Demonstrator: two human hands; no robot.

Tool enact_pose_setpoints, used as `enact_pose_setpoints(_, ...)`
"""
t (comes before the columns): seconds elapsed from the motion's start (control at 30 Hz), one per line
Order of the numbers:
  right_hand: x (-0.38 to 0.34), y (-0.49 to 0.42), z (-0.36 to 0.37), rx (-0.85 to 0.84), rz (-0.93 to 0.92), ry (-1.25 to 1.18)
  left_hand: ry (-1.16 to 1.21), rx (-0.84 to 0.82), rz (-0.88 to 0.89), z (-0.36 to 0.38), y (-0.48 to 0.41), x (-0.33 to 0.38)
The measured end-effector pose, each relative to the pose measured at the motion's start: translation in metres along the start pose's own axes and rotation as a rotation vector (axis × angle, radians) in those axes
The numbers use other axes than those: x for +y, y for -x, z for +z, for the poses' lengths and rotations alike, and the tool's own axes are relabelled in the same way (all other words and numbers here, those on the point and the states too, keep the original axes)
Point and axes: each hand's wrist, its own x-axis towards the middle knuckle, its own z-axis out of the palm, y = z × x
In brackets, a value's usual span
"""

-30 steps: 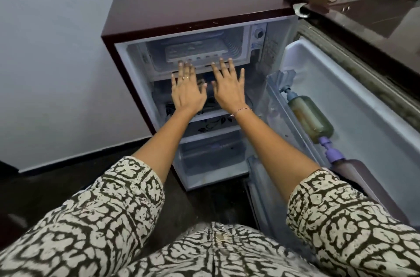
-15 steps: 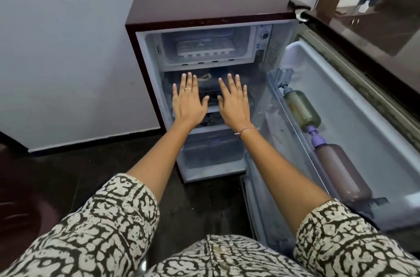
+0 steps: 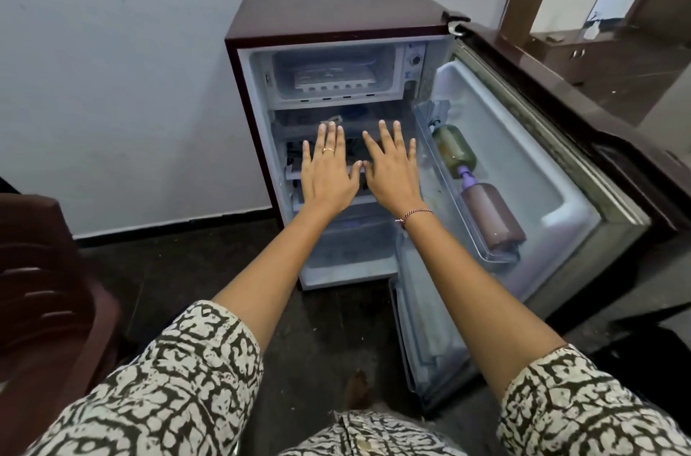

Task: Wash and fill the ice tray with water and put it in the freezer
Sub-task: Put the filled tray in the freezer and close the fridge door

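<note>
A white ice tray (image 3: 334,79) lies inside the freezer compartment (image 3: 389,59) at the top of a small maroon fridge (image 3: 329,12). The fridge door (image 3: 531,156) stands wide open to the right. My left hand (image 3: 328,167) and my right hand (image 3: 392,165) are stretched out flat side by side, palms down, fingers spread, in front of the middle shelves. Both hands hold nothing and sit well below the freezer compartment.
Two bottles lie in the door rack: a greenish bottle (image 3: 454,149) and a brown bottle (image 3: 491,218). A dark plastic chair (image 3: 41,291) stands at the left. A white wall (image 3: 112,81) is behind the fridge, and a dark floor (image 3: 179,268) below it.
I have backed away from the fridge, so it looks smaller and further off. Both hands have dropped from the freezer's front edge to the level of the middle shelves.
</note>
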Motion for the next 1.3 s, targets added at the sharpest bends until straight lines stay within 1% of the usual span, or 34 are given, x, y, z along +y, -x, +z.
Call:
enact_pose_setpoints(0.2, 0.017, 0.049, -0.053, 0.045, -0.01, 0.078, 0.072, 0.056, 0.028, -0.029, 0.036, 0.049)
enact_pose_setpoints(0.37, 0.043, 0.068, -0.107, 0.088, 0.026, 0.095, 0.092, 0.144, 0.078, -0.062, 0.046, 0.099)
enact_pose_setpoints(0.5, 0.06, 0.073, -0.14, 0.117, 0.021, 0.118, 0.078, 0.214, 0.097, -0.078, 0.044, 0.134)
enact_pose_setpoints(0.67, 0.085, 0.078, -0.175, 0.09, 0.03, 0.128, 0.073, 0.228, 0.108, -0.092, 0.043, 0.176)
enact_pose_setpoints(0.8, 0.106, 0.088, -0.201, 0.002, 0.027, 0.045, 0.098, 0.245, 0.11, -0.092, 0.044, 0.206)
enact_pose_setpoints(0.9, 0.122, 0.1, -0.216, -0.019, 0.026, 0.086, 0.115, 0.249, 0.131, -0.09, 0.05, 0.228)
enact_pose_setpoints(1.0, 0.141, 0.112, -0.227, -0.011, 0.064, 0.108, 0.162, 0.249, 0.156, -0.095, 0.054, 0.248)
enact_pose_setpoints(1.07, 0.153, 0.119, -0.229, -0.015, 0.101, 0.063, 0.215, 0.25, 0.209, -0.097, 0.058, 0.261)
enact_pose_setpoints(1.13, 0.164, 0.126, -0.23, -0.032, 0.137, -0.025, 0.329, 0.224, 0.247, -0.097, 0.061, 0.273)
enact_pose_setpoints(1.23, 0.172, 0.132, -0.226, -0.057, 0.153, -0.22, 0.524, 0.143, 0.246, -0.095, 0.064, 0.281)
enact_pose_setpoints(1.3, 0.174, 0.133, -0.222, -0.062, 0.165, -0.323, 0.603, 0.078, 0.252, -0.095, 0.066, 0.282)
